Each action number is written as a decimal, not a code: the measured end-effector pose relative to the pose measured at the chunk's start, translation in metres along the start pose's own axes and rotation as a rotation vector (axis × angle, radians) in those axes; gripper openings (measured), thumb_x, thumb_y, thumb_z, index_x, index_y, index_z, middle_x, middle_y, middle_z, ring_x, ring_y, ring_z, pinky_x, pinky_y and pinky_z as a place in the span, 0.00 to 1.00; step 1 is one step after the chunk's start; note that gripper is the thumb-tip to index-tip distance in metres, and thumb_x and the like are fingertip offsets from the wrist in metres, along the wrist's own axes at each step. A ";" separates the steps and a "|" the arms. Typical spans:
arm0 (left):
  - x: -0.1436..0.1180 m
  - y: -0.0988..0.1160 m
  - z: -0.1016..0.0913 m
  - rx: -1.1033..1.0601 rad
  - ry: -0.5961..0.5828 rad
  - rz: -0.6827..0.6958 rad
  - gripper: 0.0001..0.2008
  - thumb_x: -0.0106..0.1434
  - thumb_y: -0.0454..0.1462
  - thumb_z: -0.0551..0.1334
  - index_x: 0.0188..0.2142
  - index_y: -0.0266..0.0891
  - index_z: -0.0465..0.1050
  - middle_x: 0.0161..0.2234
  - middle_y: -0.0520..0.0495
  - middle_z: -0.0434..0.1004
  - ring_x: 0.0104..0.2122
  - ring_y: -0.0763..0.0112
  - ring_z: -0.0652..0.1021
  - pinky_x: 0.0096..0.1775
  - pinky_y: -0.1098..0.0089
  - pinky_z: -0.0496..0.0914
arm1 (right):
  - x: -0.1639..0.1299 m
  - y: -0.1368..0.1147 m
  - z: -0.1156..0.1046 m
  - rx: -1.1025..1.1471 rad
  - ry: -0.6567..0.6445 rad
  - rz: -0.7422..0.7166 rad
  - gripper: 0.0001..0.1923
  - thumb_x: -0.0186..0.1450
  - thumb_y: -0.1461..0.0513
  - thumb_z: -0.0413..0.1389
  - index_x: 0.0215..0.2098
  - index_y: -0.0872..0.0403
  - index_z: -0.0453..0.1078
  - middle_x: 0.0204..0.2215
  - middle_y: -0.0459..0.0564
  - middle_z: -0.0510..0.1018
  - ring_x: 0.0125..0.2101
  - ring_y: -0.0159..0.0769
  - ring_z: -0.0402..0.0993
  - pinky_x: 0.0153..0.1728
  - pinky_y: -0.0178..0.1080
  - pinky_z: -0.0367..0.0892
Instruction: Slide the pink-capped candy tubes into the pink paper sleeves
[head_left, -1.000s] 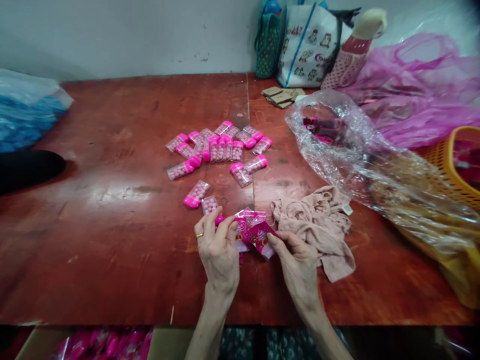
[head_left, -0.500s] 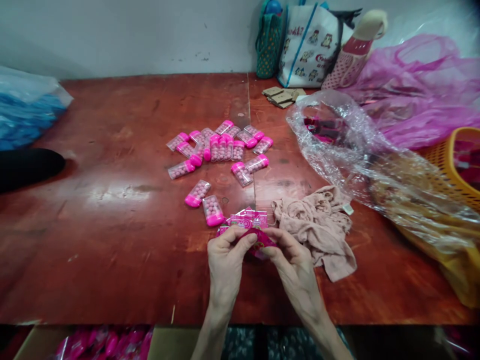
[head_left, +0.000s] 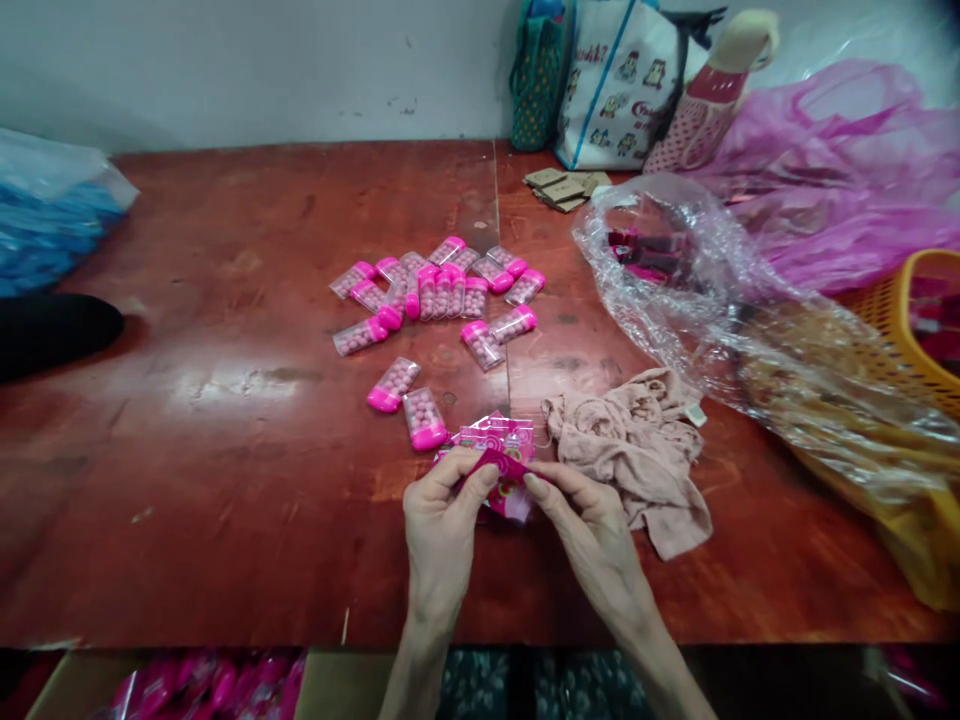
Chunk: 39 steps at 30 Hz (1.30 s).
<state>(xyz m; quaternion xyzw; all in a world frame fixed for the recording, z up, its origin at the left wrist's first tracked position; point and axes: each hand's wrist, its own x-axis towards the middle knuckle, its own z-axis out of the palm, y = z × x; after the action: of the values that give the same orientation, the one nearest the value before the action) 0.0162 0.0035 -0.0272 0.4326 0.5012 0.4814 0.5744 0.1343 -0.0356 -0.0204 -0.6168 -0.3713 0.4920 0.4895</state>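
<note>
A small pink printed sachet (head_left: 504,472) is pinched between both hands just above the near edge of the red wooden table (head_left: 225,400): the left hand (head_left: 442,525) has thumb and fingers closed on its left end, the right hand (head_left: 592,525) grips its right end with fingertips. It sits over a loose stack of more pink sachets (head_left: 499,438); a slip of the fingers could drop it back among these so that it is hard to tell apart, or a hard pull could tear the thin film. Just beside the left hand lies a clear capsule tube with a pink cap (head_left: 421,420), filled with pink balls, and an elbow could roll it. Further back a cluster of similar tubes (head_left: 439,295) holds the same balls. A beige cloth (head_left: 637,455) lies right of the stack. A crumpled clear plastic bag (head_left: 705,290) holds dark pink items I cannot make out; a yellow basket (head_left: 911,330) holds pink things too
</note>
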 end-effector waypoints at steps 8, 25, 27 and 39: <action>0.000 -0.010 -0.006 -0.161 0.110 -0.092 0.03 0.51 0.34 0.67 0.23 0.39 0.75 0.20 0.57 0.72 0.22 0.80 0.69 0.27 0.79 0.65 | -0.004 0.003 0.005 -0.094 0.032 -0.063 0.14 0.67 0.56 0.47 0.33 0.55 0.71 0.24 0.44 0.71 0.26 0.31 0.64 0.28 0.31 0.61; -0.010 0.000 -0.006 0.054 0.221 0.022 0.09 0.49 0.32 0.68 0.32 0.42 0.75 0.23 0.57 0.75 0.23 0.80 0.73 0.28 0.82 0.68 | -0.002 0.005 0.009 -0.201 0.109 -0.236 0.13 0.66 0.62 0.50 0.23 0.55 0.66 0.19 0.42 0.63 0.21 0.27 0.58 0.22 0.31 0.54; -0.011 -0.001 -0.008 0.095 0.185 0.033 0.08 0.48 0.31 0.69 0.29 0.41 0.75 0.23 0.57 0.75 0.22 0.80 0.73 0.27 0.81 0.68 | -0.001 0.007 0.009 -0.235 0.103 -0.308 0.12 0.66 0.63 0.49 0.25 0.55 0.67 0.20 0.43 0.65 0.22 0.28 0.61 0.23 0.31 0.56; -0.006 0.001 -0.012 -0.112 0.053 0.030 0.05 0.51 0.31 0.66 0.29 0.41 0.80 0.32 0.48 0.79 0.33 0.67 0.76 0.38 0.69 0.69 | -0.001 0.003 0.008 -0.253 0.031 -0.390 0.11 0.63 0.64 0.55 0.44 0.55 0.71 0.34 0.50 0.77 0.34 0.36 0.72 0.36 0.34 0.66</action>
<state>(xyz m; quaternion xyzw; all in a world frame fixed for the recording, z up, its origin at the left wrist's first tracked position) 0.0040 -0.0025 -0.0271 0.3944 0.4818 0.5285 0.5771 0.1263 -0.0351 -0.0233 -0.5972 -0.5346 0.3280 0.5000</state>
